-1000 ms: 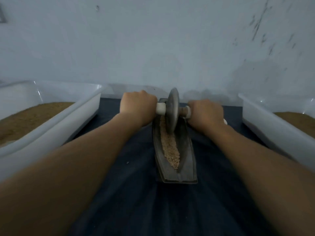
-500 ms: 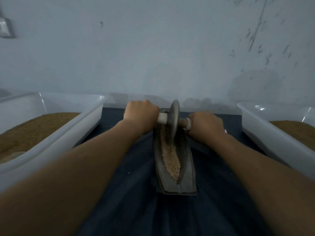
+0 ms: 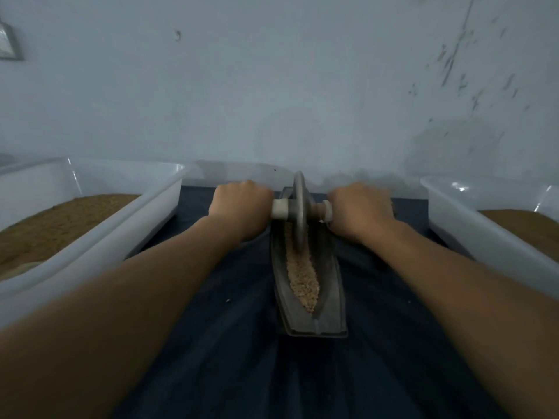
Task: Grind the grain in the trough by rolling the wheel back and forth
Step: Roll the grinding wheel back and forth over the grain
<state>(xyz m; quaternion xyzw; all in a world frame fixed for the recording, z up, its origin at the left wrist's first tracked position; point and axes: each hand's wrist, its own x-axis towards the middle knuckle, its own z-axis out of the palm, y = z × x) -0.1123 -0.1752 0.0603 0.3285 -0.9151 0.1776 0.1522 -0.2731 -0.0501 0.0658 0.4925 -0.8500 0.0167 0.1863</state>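
Note:
A dark boat-shaped trough (image 3: 331, 300) lies lengthwise on the dark cloth in front of me. Pale crushed grain (image 3: 302, 276) fills its groove. A grey metal wheel (image 3: 299, 207) stands upright in the far part of the groove. A pale axle handle (image 3: 279, 208) runs through it to both sides. My left hand (image 3: 242, 204) grips the handle's left end. My right hand (image 3: 360, 207) grips the right end. Both fists hide the handle tips.
A white plastic tub (image 3: 145, 219) with brown grain stands at the left. A second white tub (image 3: 459, 219) with brown grain stands at the right. A pale wall (image 3: 272, 86) rises right behind the trough. Dark cloth (image 3: 302, 373) covers the surface.
The wheel stays near the trough's far end with both hands still on the handle. It now stands straighter up. The view has shifted, so everything sits a little lower in the frame.

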